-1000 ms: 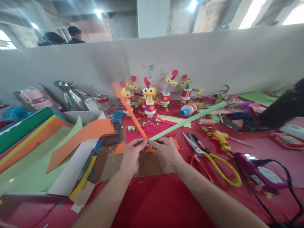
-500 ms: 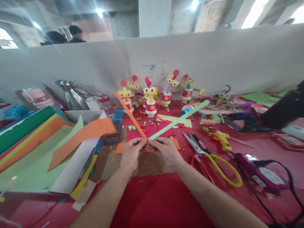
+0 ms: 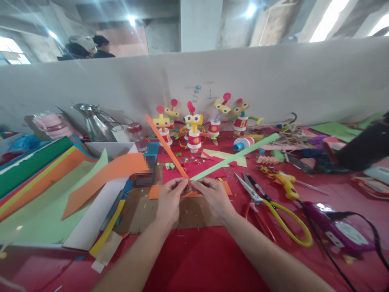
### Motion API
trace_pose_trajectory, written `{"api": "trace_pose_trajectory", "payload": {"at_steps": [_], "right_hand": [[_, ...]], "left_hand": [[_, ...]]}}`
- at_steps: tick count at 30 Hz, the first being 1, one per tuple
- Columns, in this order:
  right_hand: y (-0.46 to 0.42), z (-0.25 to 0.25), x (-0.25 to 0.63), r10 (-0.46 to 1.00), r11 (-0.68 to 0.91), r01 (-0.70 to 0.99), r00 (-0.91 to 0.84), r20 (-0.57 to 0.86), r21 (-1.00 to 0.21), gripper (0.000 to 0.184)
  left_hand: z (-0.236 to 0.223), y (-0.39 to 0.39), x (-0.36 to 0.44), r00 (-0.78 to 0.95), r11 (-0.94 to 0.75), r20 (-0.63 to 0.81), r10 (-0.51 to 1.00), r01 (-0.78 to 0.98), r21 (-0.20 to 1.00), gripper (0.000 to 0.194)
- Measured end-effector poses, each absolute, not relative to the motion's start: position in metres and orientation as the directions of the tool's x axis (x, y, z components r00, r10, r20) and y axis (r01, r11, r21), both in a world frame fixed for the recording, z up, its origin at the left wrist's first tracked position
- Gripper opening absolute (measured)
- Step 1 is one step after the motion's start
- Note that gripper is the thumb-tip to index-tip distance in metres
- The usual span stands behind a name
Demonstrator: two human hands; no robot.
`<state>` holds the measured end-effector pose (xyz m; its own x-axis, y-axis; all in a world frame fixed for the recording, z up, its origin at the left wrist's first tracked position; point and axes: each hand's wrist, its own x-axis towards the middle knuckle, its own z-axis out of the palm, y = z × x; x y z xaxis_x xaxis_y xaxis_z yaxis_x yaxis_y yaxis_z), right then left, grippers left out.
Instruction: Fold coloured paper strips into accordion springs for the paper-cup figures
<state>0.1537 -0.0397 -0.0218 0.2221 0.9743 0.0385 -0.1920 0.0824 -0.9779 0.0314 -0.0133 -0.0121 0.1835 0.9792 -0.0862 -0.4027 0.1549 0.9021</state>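
My left hand (image 3: pixel 170 198) pinches the lower end of an orange paper strip (image 3: pixel 166 147), which slants up to the left. Between the thumb and fingers of my right hand (image 3: pixel 214 197) is the end of a light green paper strip (image 3: pixel 235 156), slanting up to the right. The two ends meet at my fingertips in a V; how they join there is hidden. Beneath both hands lie an orange paper piece (image 3: pixel 225 188) and a brown board (image 3: pixel 141 209).
Several paper-cup figures (image 3: pixel 193 140) stand at the back by the white partition (image 3: pixel 127 85). To the right lie scissors (image 3: pixel 291 227), red-handled pliers (image 3: pixel 263 221), a yellow glue gun (image 3: pixel 290 184) and a purple power strip (image 3: pixel 337 227). On the left, a box (image 3: pixel 91 217) holds coloured paper.
The orange strip's far end has shifted a little left and up, the green strip's far end to the right. Both hands keep their pinch. The view has tilted slightly.
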Motion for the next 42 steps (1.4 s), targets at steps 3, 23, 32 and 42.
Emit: {"api": "trace_pose_trajectory", "payload": {"at_steps": [3,23,32,42], "right_hand": [[-0.040,-0.021,0.155,0.970,0.072,-0.169,0.242,0.029,-0.983,0.021],[-0.042,-0.021,0.153,0.992,0.051,-0.315,0.122,0.013,-0.948,0.019],[-0.038,-0.028,0.155,0.981,0.051,-0.145,0.191,0.022,-0.988,0.020],[-0.043,-0.013,0.158,0.935,0.123,-0.055,0.340,0.098,-0.991,0.018]], "left_hand": [[-0.011,-0.013,0.030,0.215,0.177,-0.100,0.971,-0.374,0.910,0.021],[-0.008,-0.008,0.026,0.268,0.336,-0.242,0.932,-0.394,0.856,0.022],[-0.012,-0.011,0.028,0.288,0.249,-0.162,0.944,-0.298,0.921,0.018],[-0.008,-0.012,0.028,0.064,-0.019,0.032,0.997,-0.197,0.980,0.031]]}}
